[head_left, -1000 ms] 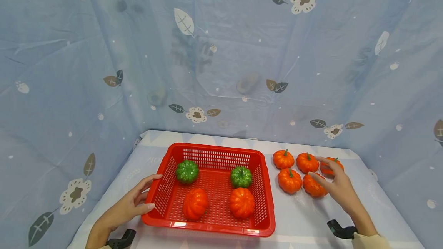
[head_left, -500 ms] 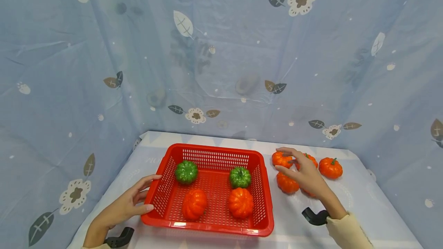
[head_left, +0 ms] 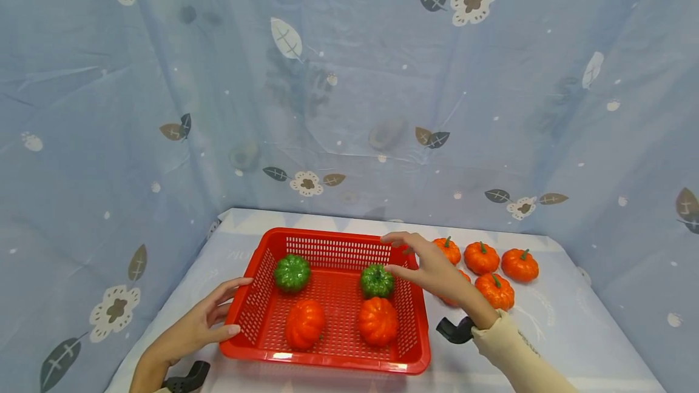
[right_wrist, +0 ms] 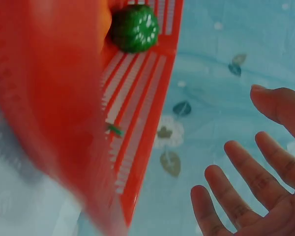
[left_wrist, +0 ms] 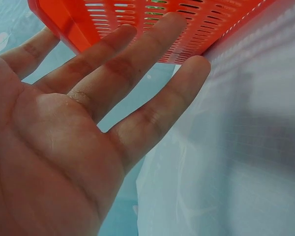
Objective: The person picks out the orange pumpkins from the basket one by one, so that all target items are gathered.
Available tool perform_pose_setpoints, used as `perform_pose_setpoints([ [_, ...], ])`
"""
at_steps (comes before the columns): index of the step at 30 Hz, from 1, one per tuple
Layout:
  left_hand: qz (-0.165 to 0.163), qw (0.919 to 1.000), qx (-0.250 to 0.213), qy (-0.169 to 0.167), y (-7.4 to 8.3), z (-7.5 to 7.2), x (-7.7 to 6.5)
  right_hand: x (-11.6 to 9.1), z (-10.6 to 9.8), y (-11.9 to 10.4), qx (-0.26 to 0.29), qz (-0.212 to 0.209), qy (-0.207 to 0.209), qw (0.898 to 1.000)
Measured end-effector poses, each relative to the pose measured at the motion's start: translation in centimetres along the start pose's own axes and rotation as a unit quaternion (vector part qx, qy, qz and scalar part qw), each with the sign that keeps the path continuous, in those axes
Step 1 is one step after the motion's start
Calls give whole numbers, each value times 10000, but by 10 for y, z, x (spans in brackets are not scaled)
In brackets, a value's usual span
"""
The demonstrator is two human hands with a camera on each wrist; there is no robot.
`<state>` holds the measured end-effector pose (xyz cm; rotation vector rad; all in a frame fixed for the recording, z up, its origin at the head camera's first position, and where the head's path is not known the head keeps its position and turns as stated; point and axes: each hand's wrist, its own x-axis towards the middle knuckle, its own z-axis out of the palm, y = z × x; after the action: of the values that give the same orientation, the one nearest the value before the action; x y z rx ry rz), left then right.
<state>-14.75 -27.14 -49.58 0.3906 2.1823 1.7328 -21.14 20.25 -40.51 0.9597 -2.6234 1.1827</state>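
A red plastic basket (head_left: 327, 361) stands on the table. Inside are two green pumpkins (head_left: 292, 273) at the back and two orange pumpkins (head_left: 305, 324) at the front. My left hand (head_left: 199, 327) is at the basket's left side, fingertips at the rim; in the left wrist view its fingers (left_wrist: 162, 113) are spread and grip nothing. Over the basket's right rim hovers my right hand (head_left: 431, 264), near the right green pumpkin (head_left: 377, 282). The right wrist view shows that hand (right_wrist: 265, 196) with loose, parted fingers and nothing held, apart from the basket wall (right_wrist: 54, 98).
Several small orange pumpkins (head_left: 482, 258) with green stems sit in a cluster right of the basket. My right forearm partly hides one orange pumpkin (head_left: 452, 299). A blue patterned cloth (head_left: 349, 77) hangs behind and beside the white table (head_left: 568, 344).
My right hand has moved left, from above the orange pumpkin cluster to above the basket's right rim. The left hand and the pumpkins have stayed in place.
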Motion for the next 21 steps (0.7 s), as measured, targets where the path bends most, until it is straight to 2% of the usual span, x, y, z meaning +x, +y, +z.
perform_pose_setpoints([
  [8, 118, 9999, -36, -27, -2, 0, 1, 21, 27, -17, 143, -364, -820, 9959],
  [11, 56, 10000, -48, 5, -2, 1, 1, 28, 37, -23, 117, -422, -1122, 9927],
  [21, -14, 9999, -72, 127, -2, 2, 1, 51, 74, -42, -390, -857, -1956, 9762],
])
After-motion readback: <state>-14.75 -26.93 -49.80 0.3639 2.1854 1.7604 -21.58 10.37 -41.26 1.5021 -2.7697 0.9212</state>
